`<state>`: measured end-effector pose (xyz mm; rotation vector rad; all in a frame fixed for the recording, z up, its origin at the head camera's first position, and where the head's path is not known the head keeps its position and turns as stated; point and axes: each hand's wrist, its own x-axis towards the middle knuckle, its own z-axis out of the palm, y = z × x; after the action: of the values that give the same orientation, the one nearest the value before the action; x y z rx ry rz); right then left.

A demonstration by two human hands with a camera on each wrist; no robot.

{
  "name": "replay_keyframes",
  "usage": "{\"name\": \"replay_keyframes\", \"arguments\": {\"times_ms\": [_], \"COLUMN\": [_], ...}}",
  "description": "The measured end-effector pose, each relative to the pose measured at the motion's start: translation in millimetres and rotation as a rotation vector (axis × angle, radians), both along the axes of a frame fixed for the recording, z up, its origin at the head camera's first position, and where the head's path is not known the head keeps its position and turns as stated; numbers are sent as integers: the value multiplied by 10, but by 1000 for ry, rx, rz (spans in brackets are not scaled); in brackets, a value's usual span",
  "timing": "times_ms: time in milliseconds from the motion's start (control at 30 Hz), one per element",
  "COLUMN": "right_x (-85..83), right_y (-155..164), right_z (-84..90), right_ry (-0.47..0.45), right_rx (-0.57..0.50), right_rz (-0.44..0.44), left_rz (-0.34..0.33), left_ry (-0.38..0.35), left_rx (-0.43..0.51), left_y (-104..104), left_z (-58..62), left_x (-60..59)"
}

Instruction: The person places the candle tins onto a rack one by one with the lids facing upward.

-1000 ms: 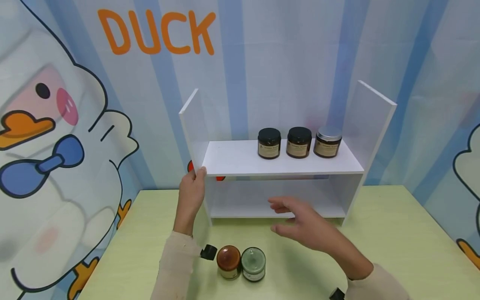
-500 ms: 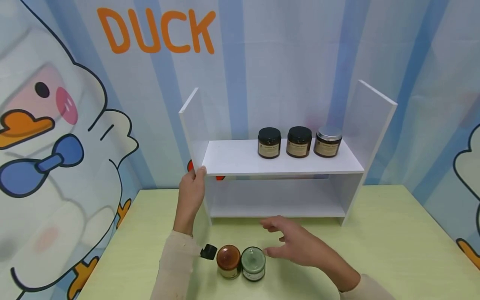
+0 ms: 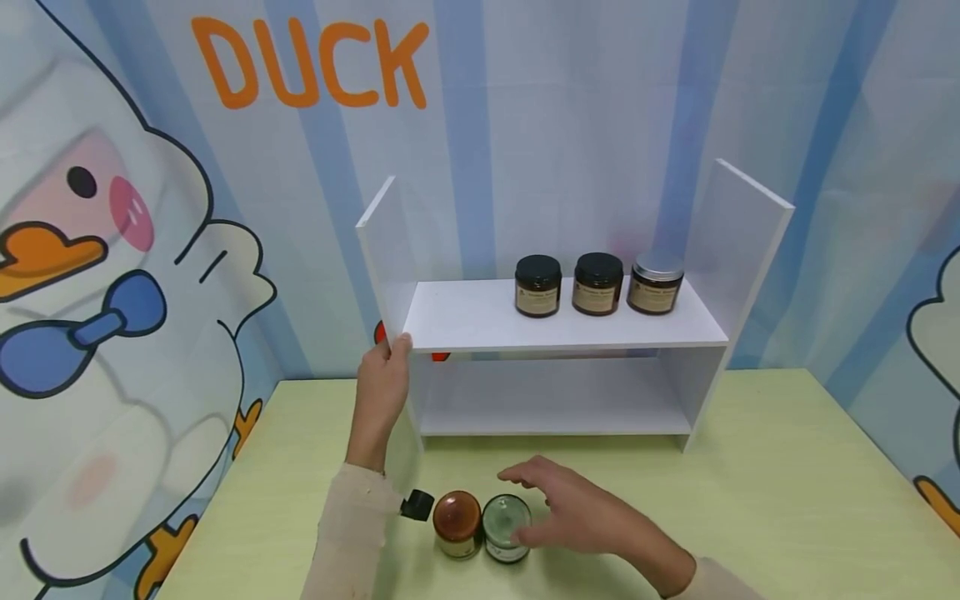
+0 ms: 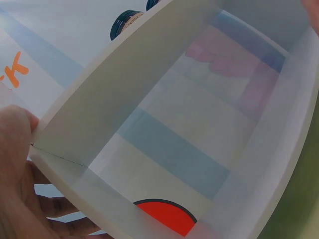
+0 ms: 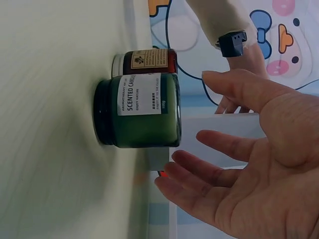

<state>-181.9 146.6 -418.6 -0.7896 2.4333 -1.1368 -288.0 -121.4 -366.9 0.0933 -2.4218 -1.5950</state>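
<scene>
My left hand [image 3: 381,392] grips the left side panel of a white two-tier shelf [image 3: 465,321]. The left wrist view has its thumb [image 4: 15,127] on the front edge and the fingers [image 4: 60,206] behind the panel. A green scented candle jar [image 3: 506,521] stands on the table in front of the shelf, close beside an amber candle jar [image 3: 457,518]. Over the green jar's right side, my right hand [image 3: 581,510] holds its fingers spread and nothing in its grasp. In the right wrist view its open palm [image 5: 279,164] faces the green candle jar [image 5: 147,127].
On the upper board stand two black-lidded jars [image 3: 537,287] [image 3: 597,285] and a silver-lidded jar [image 3: 655,285], towards the right. A printed duck curtain [image 3: 585,125] hangs behind the shelf. The pale green table [image 3: 795,483] extends to both sides.
My right hand has come down and left from in front of the shelf's lower tier to the green candle jar. The left hand and all the jars have stayed put.
</scene>
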Motion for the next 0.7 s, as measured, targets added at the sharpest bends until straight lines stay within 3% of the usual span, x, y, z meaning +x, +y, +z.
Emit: {"name": "replay_keyframes", "arguments": {"times_ms": [200,367,700], "right_x": [26,47,36], "right_y": [-65,-83,-184], "right_z": [-53,-111,-249], "right_ry": [37,91,56], "right_rx": [77,65,63], "right_rz": [1,10,-1], "left_rz": [-15,-5,4], "left_ry": [2,-3,-36], "left_rx": [-1,10,29], "left_y": [-2,8,21], "left_z": [0,2,14], "left_x": [5,6,2]}}
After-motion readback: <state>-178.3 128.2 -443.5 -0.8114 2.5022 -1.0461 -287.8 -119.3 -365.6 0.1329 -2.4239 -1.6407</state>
